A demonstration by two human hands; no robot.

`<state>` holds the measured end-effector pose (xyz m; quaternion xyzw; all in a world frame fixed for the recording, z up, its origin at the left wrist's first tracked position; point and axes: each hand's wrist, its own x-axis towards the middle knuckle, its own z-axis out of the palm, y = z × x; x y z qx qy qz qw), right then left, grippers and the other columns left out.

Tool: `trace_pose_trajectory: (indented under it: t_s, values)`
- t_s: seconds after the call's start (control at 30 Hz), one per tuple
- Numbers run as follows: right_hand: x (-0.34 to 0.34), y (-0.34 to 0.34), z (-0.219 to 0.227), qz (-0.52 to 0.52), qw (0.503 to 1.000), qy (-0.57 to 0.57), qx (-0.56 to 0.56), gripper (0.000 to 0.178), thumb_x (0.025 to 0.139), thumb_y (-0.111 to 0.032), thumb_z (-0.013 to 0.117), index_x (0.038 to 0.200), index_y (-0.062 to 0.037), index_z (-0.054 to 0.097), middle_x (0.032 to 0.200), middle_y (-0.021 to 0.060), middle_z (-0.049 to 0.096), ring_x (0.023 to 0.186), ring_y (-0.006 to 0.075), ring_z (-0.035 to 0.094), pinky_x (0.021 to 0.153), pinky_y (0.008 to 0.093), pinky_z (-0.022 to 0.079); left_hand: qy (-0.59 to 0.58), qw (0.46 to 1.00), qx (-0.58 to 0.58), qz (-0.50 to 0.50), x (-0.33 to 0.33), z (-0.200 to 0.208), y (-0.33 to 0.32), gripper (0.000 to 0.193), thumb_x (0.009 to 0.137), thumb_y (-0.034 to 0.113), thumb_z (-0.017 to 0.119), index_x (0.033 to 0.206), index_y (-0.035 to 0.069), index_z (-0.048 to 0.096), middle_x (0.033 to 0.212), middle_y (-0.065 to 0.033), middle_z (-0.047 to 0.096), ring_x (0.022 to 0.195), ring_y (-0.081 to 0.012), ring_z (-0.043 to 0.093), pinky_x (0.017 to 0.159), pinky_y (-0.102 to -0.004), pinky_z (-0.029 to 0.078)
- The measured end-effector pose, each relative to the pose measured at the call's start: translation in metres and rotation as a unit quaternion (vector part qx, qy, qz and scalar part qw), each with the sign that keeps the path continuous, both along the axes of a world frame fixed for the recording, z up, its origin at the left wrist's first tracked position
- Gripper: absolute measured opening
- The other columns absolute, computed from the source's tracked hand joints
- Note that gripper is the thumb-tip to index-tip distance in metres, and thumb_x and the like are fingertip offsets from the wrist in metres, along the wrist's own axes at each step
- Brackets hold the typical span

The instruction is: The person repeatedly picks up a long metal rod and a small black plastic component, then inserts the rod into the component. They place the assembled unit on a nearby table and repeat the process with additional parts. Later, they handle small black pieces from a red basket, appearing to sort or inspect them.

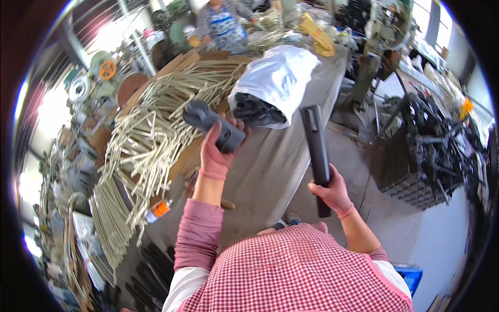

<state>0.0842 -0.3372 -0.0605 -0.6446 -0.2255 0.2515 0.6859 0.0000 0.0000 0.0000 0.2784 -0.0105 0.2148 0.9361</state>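
Note:
My left hand [215, 155] is closed around a dark grey plastic fitting [214, 126] with a rounded end and a small hole in its side. It is raised over the table, in front of a white sack [283, 75] whose mouth shows several similar dark parts [255, 110]. Farther right, my right hand [335, 191] grips the lower part of a long black tube-like piece [316, 145], held nearly upright with a slot near its top. The two pieces are apart from each other.
Bundles of pale metal rods [150, 135] cover the table's left side, with an orange-and-white bottle [158, 210] near them. A black crate [410, 177] piled with black parts stands on the right. A machine [374, 57] is behind it. Another person [222, 26] is at the far end.

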Motion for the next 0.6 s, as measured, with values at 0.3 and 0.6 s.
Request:
trace_pose_trajectory:
  t_s: [0.3, 0.6]
  values:
    - [-0.056, 0.1, 0.047, 0.293, 0.955, 0.018, 0.038, 0.042, 0.082, -0.008, 0.079, 0.114, -0.0027, 0.053, 0.081, 0.0002, 0.061, 0.073, 0.0077, 0.059, 0.066, 0.025, 0.05, -0.108, 0.979, 0.018, 0.174, -0.082, 0.103, -0.01, 0.026, 0.09, 0.017, 0.071, 0.112, 0.008, 0.059, 0.105, -0.0141, 0.065, 0.109, -0.0347, 0.062, 0.099, -0.0627, 0.05]
    - [-0.081, 0.132, 0.054, 0.33, 0.914, -0.235, -0.032, 0.039, 0.073, -0.013, 0.075, 0.105, 0.0005, 0.06, 0.07, 0.0025, 0.057, 0.064, 0.0088, 0.051, 0.061, 0.0281, 0.047, 0.008, 0.98, 0.135, 0.149, -0.151, 0.11, 0.011, 0.024, 0.089, 0.009, 0.066, 0.111, 0.001, 0.059, 0.099, -0.0142, 0.065, 0.103, -0.035, 0.066, 0.094, -0.0614, 0.054]
